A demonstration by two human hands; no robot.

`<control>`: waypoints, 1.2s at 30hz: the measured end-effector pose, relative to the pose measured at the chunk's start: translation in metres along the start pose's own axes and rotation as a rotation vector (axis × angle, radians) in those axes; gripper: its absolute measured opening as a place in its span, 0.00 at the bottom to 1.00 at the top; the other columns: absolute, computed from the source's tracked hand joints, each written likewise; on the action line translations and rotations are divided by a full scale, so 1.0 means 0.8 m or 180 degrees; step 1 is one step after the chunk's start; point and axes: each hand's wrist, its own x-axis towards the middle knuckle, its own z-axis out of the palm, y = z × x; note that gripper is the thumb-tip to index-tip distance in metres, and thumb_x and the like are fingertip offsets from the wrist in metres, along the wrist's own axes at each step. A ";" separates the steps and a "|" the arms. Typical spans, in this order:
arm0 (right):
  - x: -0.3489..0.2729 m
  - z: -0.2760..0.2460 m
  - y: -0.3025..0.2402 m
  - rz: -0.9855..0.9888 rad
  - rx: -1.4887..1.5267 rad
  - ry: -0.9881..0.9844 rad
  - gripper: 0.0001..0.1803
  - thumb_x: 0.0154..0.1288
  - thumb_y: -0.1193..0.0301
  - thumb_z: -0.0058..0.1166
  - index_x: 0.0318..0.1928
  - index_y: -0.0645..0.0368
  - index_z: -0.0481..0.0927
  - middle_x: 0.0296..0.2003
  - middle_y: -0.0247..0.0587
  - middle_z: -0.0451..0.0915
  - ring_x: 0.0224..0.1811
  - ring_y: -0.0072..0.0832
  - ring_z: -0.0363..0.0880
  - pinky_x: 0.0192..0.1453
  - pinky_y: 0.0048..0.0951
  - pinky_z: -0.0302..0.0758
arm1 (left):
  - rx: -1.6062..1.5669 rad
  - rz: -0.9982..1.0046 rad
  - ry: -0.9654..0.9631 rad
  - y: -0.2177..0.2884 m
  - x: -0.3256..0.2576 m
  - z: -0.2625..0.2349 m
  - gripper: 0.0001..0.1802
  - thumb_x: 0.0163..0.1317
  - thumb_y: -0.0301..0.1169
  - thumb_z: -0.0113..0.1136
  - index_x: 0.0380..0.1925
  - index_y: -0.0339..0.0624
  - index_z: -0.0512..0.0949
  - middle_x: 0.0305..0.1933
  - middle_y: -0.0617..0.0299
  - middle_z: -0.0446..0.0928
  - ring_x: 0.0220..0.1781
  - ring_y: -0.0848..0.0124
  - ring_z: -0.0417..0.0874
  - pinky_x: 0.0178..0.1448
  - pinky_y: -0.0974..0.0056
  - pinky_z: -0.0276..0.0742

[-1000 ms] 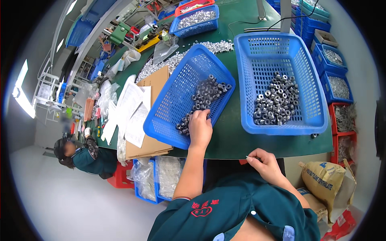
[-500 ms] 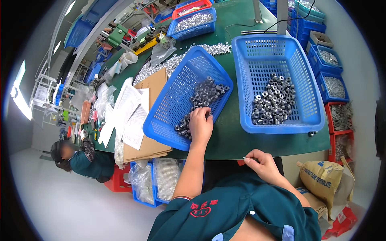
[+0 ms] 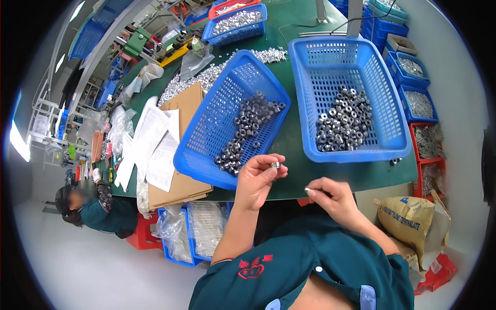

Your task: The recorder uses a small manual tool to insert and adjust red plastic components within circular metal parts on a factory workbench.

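Note:
My left hand (image 3: 254, 178) is raised over the near edge of the green table. Between its thumb and fingers it pinches a short, shiny metal ring (image 3: 275, 165). Just behind it stands a tilted blue perforated basket (image 3: 204, 132) with similar loose metal rings (image 3: 248, 124) in it. My right hand (image 3: 333, 199) is closed at the table edge, a little to the right. A small pale tip shows at its fingertips, but the thing itself is too small to name. Another blue basket (image 3: 356, 155), beyond the right hand, holds a pile of metal rings (image 3: 343, 124).
Cardboard sheets (image 3: 178, 186) and papers (image 3: 160, 150) lie left of the tilted basket. Small silvery parts (image 3: 199, 77) spread behind it. Stacked bins (image 3: 421, 103) and a sack (image 3: 408, 219) stand at the right. A co-worker (image 3: 98, 206) sits at the far left.
My left hand has come out of the left basket toward me, now with a metal ring in its fingers. The right hand stays closed near the table edge, and the view has shifted slightly.

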 end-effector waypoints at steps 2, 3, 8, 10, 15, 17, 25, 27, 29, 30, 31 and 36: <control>0.008 0.003 -0.015 -0.0122 -0.0213 0.0072 0.06 0.68 0.73 0.58 0.40 0.64 0.80 0.22 0.38 0.78 0.22 0.22 0.77 0.28 0.25 0.73 | -0.0604 -0.0387 -0.0061 -0.011 -0.018 -0.009 0.13 0.62 0.20 0.64 0.48 0.38 0.80 0.54 0.49 0.80 0.48 0.64 0.86 0.55 0.60 0.84; 0.011 0.005 -0.016 -0.0081 -0.0224 0.0086 0.06 0.68 0.73 0.58 0.40 0.64 0.80 0.22 0.38 0.78 0.22 0.22 0.77 0.28 0.25 0.73 | -0.0817 -0.0565 -0.0059 -0.014 -0.023 -0.009 0.14 0.62 0.20 0.64 0.48 0.38 0.80 0.54 0.48 0.80 0.48 0.64 0.86 0.56 0.60 0.84; 0.017 0.015 -0.014 -0.0396 -0.0728 0.0012 0.06 0.67 0.75 0.57 0.40 0.63 0.76 0.24 0.42 0.80 0.24 0.29 0.79 0.29 0.28 0.73 | -0.0559 -0.0960 0.0106 -0.018 -0.040 -0.004 0.16 0.61 0.18 0.63 0.50 0.35 0.80 0.51 0.52 0.82 0.48 0.66 0.86 0.56 0.63 0.83; 0.016 0.017 -0.014 -0.0216 -0.0809 -0.0111 0.05 0.68 0.76 0.56 0.41 0.65 0.75 0.27 0.40 0.82 0.27 0.23 0.80 0.31 0.25 0.74 | -0.0055 -0.0869 0.0206 -0.015 -0.046 0.002 0.15 0.62 0.17 0.62 0.49 0.34 0.80 0.51 0.53 0.81 0.48 0.67 0.85 0.56 0.64 0.83; 0.013 0.025 -0.008 -0.0396 -0.0938 -0.0194 0.05 0.66 0.78 0.58 0.39 0.64 0.74 0.27 0.41 0.83 0.29 0.25 0.84 0.33 0.25 0.77 | 0.1175 -0.0243 0.0221 -0.018 -0.060 0.017 0.13 0.64 0.16 0.59 0.48 0.32 0.80 0.51 0.57 0.78 0.48 0.71 0.83 0.54 0.67 0.81; 0.012 0.028 -0.005 -0.0464 -0.0982 -0.0169 0.05 0.65 0.78 0.58 0.38 0.64 0.75 0.27 0.42 0.83 0.28 0.26 0.84 0.32 0.25 0.77 | 0.1704 0.0042 0.0019 -0.014 -0.061 0.023 0.12 0.65 0.16 0.58 0.48 0.31 0.80 0.51 0.60 0.75 0.47 0.73 0.82 0.53 0.69 0.80; 0.007 0.026 -0.005 -0.0838 -0.1247 0.0025 0.04 0.61 0.80 0.60 0.35 0.63 0.77 0.28 0.43 0.83 0.26 0.31 0.84 0.29 0.26 0.76 | 0.1726 0.0172 -0.0050 -0.019 -0.063 0.023 0.14 0.65 0.15 0.55 0.50 0.33 0.78 0.49 0.61 0.75 0.47 0.76 0.78 0.51 0.71 0.78; 0.007 0.026 -0.002 -0.1033 -0.1267 0.0072 0.05 0.61 0.79 0.60 0.35 0.63 0.76 0.28 0.43 0.83 0.26 0.31 0.84 0.29 0.26 0.76 | 0.1312 0.0067 -0.0015 -0.023 -0.064 0.024 0.15 0.65 0.15 0.55 0.51 0.33 0.77 0.48 0.62 0.75 0.47 0.77 0.78 0.51 0.71 0.78; 0.008 0.030 -0.001 -0.1053 -0.1167 0.0194 0.05 0.60 0.78 0.61 0.34 0.62 0.77 0.24 0.42 0.80 0.23 0.32 0.81 0.27 0.29 0.74 | 0.1200 0.0194 0.0025 -0.026 -0.065 0.025 0.15 0.65 0.15 0.55 0.52 0.34 0.76 0.46 0.62 0.76 0.47 0.77 0.79 0.51 0.71 0.78; 0.007 0.032 0.000 -0.1070 -0.1056 0.0307 0.06 0.60 0.77 0.62 0.33 0.60 0.77 0.20 0.41 0.76 0.21 0.32 0.78 0.25 0.31 0.72 | 0.1196 0.0194 0.0022 -0.026 -0.066 0.026 0.15 0.65 0.15 0.55 0.52 0.34 0.76 0.46 0.62 0.76 0.47 0.77 0.79 0.51 0.71 0.78; 0.006 0.032 0.001 -0.1070 -0.1061 0.0309 0.06 0.60 0.77 0.62 0.33 0.60 0.77 0.20 0.41 0.76 0.21 0.32 0.78 0.25 0.31 0.72 | 0.1434 0.0206 0.0076 -0.024 -0.067 0.027 0.16 0.65 0.16 0.57 0.53 0.33 0.75 0.46 0.61 0.77 0.46 0.76 0.79 0.52 0.71 0.77; 0.001 0.030 -0.003 0.0814 0.0711 -0.0207 0.08 0.70 0.70 0.55 0.35 0.62 0.76 0.22 0.28 0.73 0.23 0.14 0.65 0.26 0.21 0.64 | 0.2695 0.0742 -0.0018 -0.014 -0.061 0.027 0.17 0.63 0.15 0.58 0.52 0.34 0.76 0.46 0.58 0.79 0.43 0.74 0.82 0.50 0.71 0.78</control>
